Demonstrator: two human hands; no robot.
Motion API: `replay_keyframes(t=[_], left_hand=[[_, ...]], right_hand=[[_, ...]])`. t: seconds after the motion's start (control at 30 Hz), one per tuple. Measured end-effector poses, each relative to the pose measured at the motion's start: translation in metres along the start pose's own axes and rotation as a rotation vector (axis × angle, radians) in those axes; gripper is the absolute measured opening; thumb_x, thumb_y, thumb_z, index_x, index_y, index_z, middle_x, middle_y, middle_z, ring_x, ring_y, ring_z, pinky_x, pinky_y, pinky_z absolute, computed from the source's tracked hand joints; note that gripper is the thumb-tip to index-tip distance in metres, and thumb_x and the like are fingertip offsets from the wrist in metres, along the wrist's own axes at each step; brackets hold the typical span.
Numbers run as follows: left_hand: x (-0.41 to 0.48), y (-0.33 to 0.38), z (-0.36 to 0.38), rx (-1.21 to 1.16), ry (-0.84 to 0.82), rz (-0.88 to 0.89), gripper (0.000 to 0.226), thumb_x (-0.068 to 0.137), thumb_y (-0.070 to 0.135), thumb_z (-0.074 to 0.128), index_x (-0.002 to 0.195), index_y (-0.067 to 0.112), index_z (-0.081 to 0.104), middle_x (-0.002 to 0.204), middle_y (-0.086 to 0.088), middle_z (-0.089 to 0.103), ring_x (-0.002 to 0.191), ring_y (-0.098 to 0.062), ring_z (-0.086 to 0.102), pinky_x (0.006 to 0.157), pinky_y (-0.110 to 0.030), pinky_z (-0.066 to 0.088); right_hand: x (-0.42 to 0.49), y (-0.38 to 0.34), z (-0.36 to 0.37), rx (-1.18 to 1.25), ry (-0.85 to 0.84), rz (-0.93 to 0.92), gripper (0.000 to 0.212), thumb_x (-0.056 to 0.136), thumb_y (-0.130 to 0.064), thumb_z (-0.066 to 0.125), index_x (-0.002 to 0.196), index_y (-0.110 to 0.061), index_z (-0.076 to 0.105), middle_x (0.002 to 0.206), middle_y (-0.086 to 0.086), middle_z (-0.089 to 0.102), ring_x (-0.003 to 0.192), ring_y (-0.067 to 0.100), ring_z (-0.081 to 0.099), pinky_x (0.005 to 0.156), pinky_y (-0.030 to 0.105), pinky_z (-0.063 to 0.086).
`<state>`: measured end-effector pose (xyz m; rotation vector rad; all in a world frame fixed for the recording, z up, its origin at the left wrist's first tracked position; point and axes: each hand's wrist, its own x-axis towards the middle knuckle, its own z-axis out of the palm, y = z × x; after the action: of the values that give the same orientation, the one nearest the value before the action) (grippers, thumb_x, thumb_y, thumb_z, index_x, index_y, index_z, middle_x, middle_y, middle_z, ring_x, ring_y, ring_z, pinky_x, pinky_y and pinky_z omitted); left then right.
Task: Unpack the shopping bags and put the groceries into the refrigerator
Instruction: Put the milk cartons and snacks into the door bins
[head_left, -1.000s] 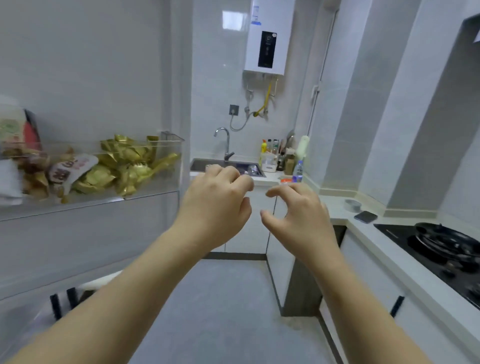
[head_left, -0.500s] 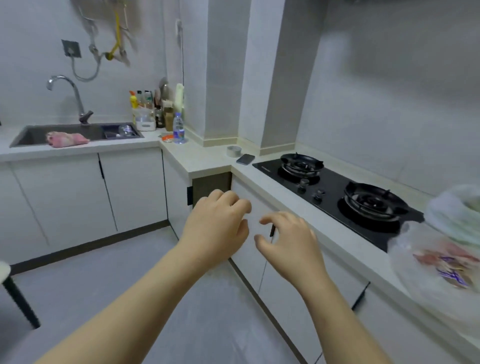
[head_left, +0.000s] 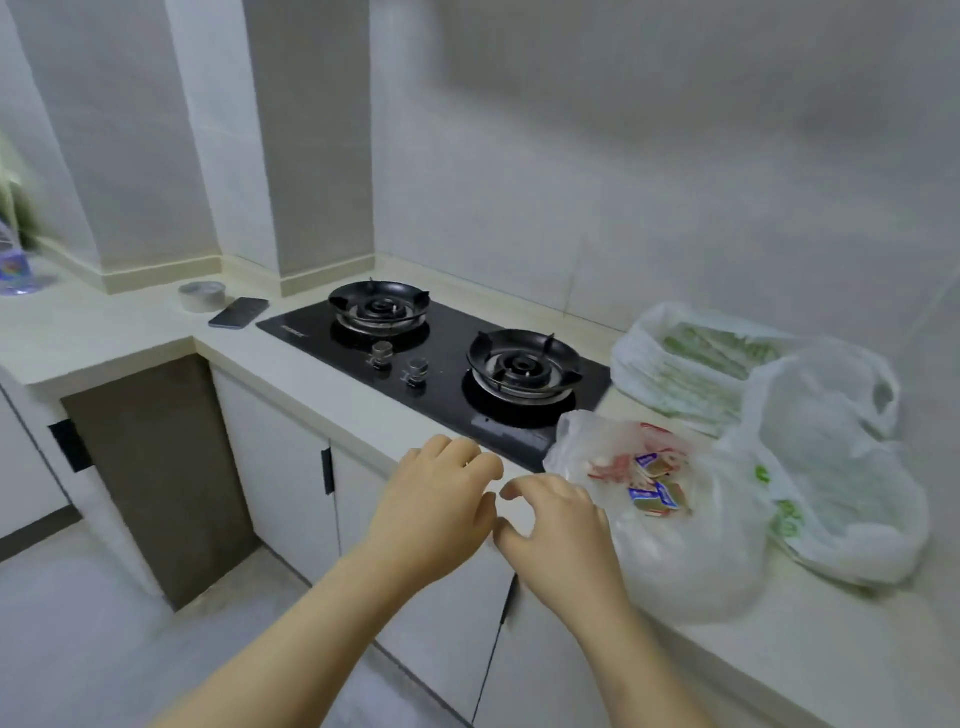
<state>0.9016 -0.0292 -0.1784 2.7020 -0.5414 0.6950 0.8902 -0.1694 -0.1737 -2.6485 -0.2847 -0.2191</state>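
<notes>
Three white plastic shopping bags lie on the counter right of the stove. The nearest bag (head_left: 670, 551) is open and shows several small red, blue and gold packets (head_left: 649, 480). Behind it a bag of green vegetables (head_left: 691, 364) lies against the wall, and a third crumpled bag (head_left: 841, 467) sits at the far right. My left hand (head_left: 436, 504) and my right hand (head_left: 558, 530) hover side by side over the counter's front edge, just left of the nearest bag, fingers curled and holding nothing. The refrigerator is out of view.
A black two-burner gas stove (head_left: 441, 348) is set into the pale counter (head_left: 130, 332). A roll of tape (head_left: 202, 296) and a phone (head_left: 239, 313) lie at the counter's corner. A water bottle (head_left: 13, 260) stands at the far left. White cabinet doors (head_left: 280, 467) run below.
The view has swung right, from the refrigerator door shelf past the sink to the stove and the shopping bags. Both hands have stayed empty and moved toward the nearest bag.
</notes>
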Motion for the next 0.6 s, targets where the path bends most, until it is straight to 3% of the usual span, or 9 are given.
replay_keyframes(t=[0.23, 0.37, 0.47, 0.6], left_hand=[[0.056, 0.028, 0.064, -0.052, 0.013, 0.139, 0.032, 0.071, 0.028, 0.038, 0.079, 0.019, 0.068, 0.078, 0.005, 0.061, 0.069, -0.021, 0.059, 0.053, -0.03, 0.049], [0.085, 0.039, 0.095, -0.101, 0.025, 0.212, 0.03, 0.072, 0.028, 0.042, 0.085, 0.02, 0.067, 0.087, 0.004, 0.062, 0.081, -0.022, 0.062, 0.069, -0.034, 0.049], [0.111, 0.039, 0.122, -0.085, 0.058, 0.242, 0.021, 0.07, 0.023, 0.052, 0.081, 0.019, 0.069, 0.082, 0.003, 0.061, 0.082, -0.021, 0.063, 0.094, -0.048, 0.044], [0.148, 0.033, 0.16, -0.104, 0.025, 0.332, 0.018, 0.067, 0.017, 0.055, 0.079, 0.018, 0.069, 0.08, 0.002, 0.059, 0.084, -0.022, 0.062, 0.097, -0.059, 0.038]], right_hand=[[0.019, 0.075, -0.001, -0.031, 0.039, 0.169, 0.032, 0.089, -0.036, 0.051, 0.121, -0.033, 0.052, 0.128, -0.016, 0.049, 0.122, 0.011, 0.04, 0.096, 0.026, 0.028], [0.03, 0.112, 0.0, -0.046, 0.063, 0.276, 0.032, 0.09, -0.037, 0.05, 0.121, -0.034, 0.052, 0.127, -0.015, 0.049, 0.121, 0.011, 0.04, 0.097, 0.026, 0.028], [0.045, 0.14, 0.003, -0.08, 0.09, 0.371, 0.032, 0.09, -0.037, 0.049, 0.122, -0.033, 0.053, 0.129, -0.013, 0.05, 0.122, 0.013, 0.041, 0.097, 0.028, 0.03], [0.068, 0.173, 0.015, -0.117, 0.133, 0.486, 0.03, 0.088, -0.032, 0.049, 0.117, -0.033, 0.058, 0.124, -0.012, 0.055, 0.117, 0.016, 0.045, 0.095, 0.028, 0.034]])
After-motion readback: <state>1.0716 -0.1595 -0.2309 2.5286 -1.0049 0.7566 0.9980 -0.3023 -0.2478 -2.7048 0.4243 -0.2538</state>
